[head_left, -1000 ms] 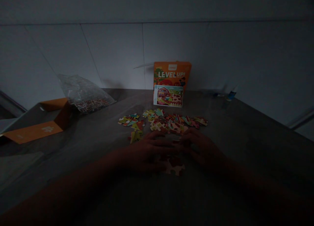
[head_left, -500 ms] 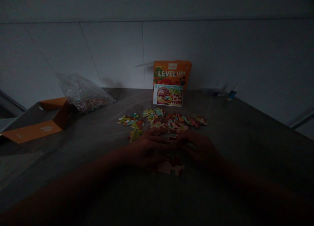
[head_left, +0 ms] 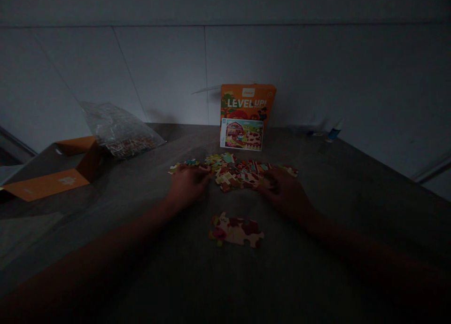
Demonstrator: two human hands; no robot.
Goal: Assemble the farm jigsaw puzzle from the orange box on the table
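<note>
The scene is very dark. My left hand [head_left: 188, 185] is at the left side of a heap of jigsaw pieces [head_left: 229, 176], its fingers curled together on a reddish puzzle piece [head_left: 205, 168] at their tips. At the right side of the heap, my right hand [head_left: 285, 190] has its thumb and fingers bent round a puzzle piece, mostly hidden by the hand. Nearer to me, between my forearms, several joined puzzle pieces [head_left: 237, 231] lie flat, showing a pink snout and brown-and-cream cow patches.
Behind the heap an orange puzzle box [head_left: 248, 101] stands upright, with a farm picture card [head_left: 244, 135] leaning on it. To the left are a clear plastic bag [head_left: 123, 131] of pieces and an open orange box tray [head_left: 49, 185]. A small blue-labelled bottle [head_left: 333, 134] stands at back right.
My hands were close together above the joined pieces and have moved apart and forward, left hand to the heap's left, right hand to its right. The joined pieces are now uncovered.
</note>
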